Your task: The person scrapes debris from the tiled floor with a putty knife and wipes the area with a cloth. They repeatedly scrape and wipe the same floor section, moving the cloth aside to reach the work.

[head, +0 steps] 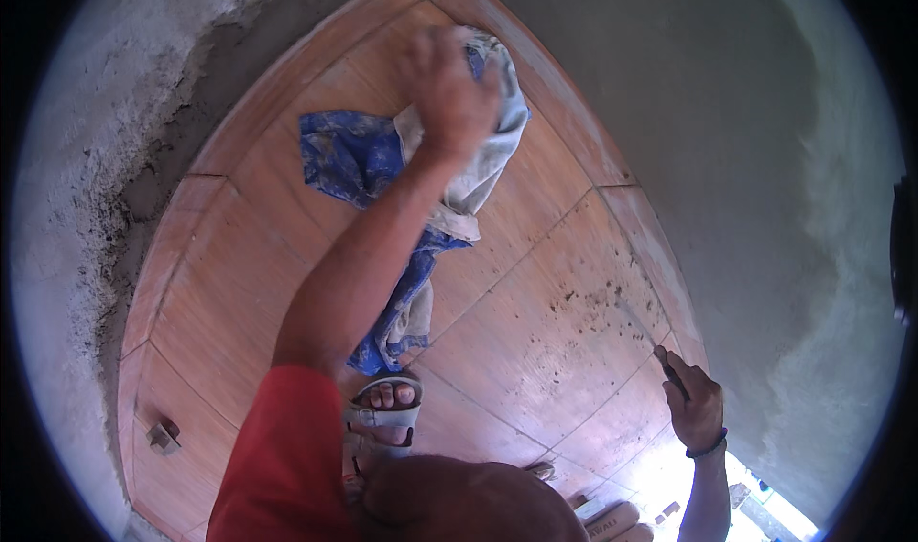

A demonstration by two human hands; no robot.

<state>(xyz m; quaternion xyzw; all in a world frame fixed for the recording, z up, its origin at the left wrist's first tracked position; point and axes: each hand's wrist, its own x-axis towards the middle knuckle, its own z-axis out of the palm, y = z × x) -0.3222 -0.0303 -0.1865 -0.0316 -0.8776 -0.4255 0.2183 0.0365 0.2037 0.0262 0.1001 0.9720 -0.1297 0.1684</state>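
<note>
My left hand [455, 93], blurred, is over the upper end of a crumpled blue and off-white cloth [495, 162]; its thumb stands apart from the fingers. Whether it grips the cloth I cannot tell. Pale smears mark the cloth, which spreads over the reddish tiles [287, 219] down to my sandalled foot [387, 406]. At the lower right my right hand [696, 398], with a dark bracelet at the wrist, is closed around the dark handle of a thin tool [673, 384]. Its narrow blade is blurred and points to dark crumbs [595, 301] scattered on the tiles.
Tile skirting runs along the grey plastered wall [717, 147] at right and the rough-edged wall [93, 183] at left, meeting in a corner at the top. A small metal piece [163, 436] lies at lower left. Packages [609, 522] lie by the bright lower right edge.
</note>
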